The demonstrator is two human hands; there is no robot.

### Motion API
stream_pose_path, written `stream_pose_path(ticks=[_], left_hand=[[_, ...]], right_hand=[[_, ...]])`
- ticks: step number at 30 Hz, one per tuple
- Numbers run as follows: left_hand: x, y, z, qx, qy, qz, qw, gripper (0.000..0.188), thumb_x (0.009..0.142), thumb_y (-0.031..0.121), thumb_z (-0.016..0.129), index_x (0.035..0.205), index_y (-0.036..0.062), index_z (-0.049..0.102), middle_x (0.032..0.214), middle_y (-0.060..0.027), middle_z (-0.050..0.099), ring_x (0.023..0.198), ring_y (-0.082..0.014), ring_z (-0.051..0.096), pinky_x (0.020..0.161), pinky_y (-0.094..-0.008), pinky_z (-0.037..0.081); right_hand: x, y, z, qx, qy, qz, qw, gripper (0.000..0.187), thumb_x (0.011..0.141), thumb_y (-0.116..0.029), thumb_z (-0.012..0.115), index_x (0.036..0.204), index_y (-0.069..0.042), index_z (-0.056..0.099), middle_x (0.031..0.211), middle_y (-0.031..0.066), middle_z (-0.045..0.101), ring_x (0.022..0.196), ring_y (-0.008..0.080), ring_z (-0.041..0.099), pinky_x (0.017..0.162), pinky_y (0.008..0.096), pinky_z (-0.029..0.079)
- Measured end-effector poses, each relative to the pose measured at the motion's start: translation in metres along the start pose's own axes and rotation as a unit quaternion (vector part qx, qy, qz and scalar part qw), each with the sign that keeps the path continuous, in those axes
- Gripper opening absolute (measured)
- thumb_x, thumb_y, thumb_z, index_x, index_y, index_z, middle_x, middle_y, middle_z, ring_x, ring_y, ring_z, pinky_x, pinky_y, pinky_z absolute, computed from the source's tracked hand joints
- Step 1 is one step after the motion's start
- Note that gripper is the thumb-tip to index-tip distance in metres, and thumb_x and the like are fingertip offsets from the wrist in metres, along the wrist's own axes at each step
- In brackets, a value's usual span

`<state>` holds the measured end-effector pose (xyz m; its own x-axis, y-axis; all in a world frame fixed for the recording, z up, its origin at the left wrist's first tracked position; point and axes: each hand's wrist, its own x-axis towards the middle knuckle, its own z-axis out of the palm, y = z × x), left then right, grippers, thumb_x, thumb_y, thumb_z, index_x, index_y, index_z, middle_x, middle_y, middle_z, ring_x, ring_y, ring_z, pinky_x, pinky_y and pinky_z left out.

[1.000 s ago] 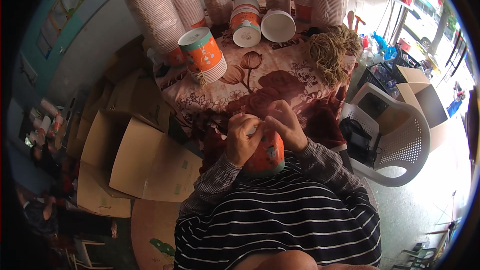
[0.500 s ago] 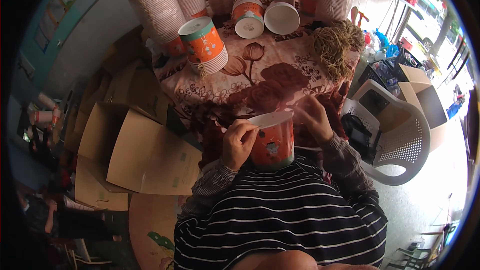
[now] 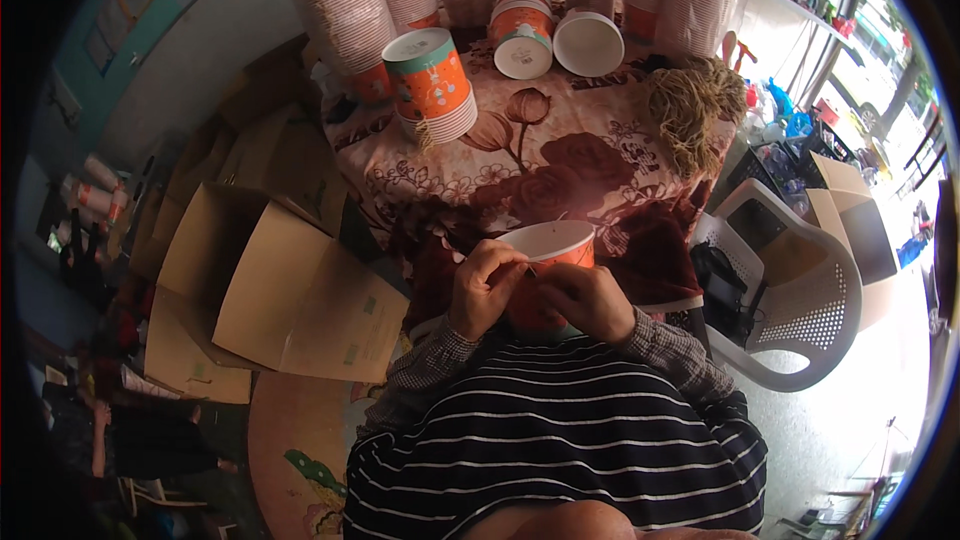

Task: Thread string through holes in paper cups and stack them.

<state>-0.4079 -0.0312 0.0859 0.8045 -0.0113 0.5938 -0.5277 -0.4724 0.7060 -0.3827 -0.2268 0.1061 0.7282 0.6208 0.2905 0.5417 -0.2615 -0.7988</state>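
Note:
An orange paper bucket [image 3: 570,245] with a white inside rests in my lap, its open mouth tilted upward. My left hand [image 3: 487,285] is closed in a pinch at the near left of its rim. Close beside it, my right hand [image 3: 590,298] presses thumb and fingers together against the near side of the bucket. Something thin and dark shows between the two sets of fingertips, too small to name. Both hands hide much of the bucket's front.
A patterned cloth covers the table, with upturned stacked buckets [image 3: 432,90], lying buckets [image 3: 522,35], tall wrapped stacks [image 3: 335,10] and a bundle of tan strings [image 3: 692,105]. Cardboard boxes [image 3: 310,290] stand at left; a plastic chair [image 3: 800,290] holds a black bag at right.
My right hand has come down from above the bucket's right side to its near side, meeting my left hand. The bucket's mouth now shows more. The whole view has shifted slightly.

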Motion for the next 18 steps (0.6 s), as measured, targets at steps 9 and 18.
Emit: stream_pose_path(ticks=[9,18], left_hand=[[0.003,0.001,-0.002,0.007,0.003,0.128,0.992,0.018,0.077,-0.002,0.068,0.093,0.0039,0.063,0.092,-0.0092,0.061,0.085,-0.0249,0.062,0.072,-0.0322,0.051],[-0.001,0.003,-0.004,0.023,0.011,0.132,0.991,0.017,0.078,-0.001,0.068,0.093,0.0044,0.062,0.097,-0.0088,0.059,0.085,-0.0255,0.062,0.069,-0.0339,0.051]], right_hand=[[-0.002,-0.004,-0.002,0.097,-0.007,0.044,0.994,0.013,0.09,-0.006,0.057,0.095,0.004,0.063,0.073,0.0093,0.066,0.067,0.0123,0.064,0.061,0.0247,0.05],[0.002,-0.01,-0.011,0.12,0.027,-0.011,0.992,0.009,0.087,-0.002,0.058,0.092,0.003,0.063,0.076,0.0088,0.066,0.069,0.0127,0.064,0.062,0.0265,0.051]])
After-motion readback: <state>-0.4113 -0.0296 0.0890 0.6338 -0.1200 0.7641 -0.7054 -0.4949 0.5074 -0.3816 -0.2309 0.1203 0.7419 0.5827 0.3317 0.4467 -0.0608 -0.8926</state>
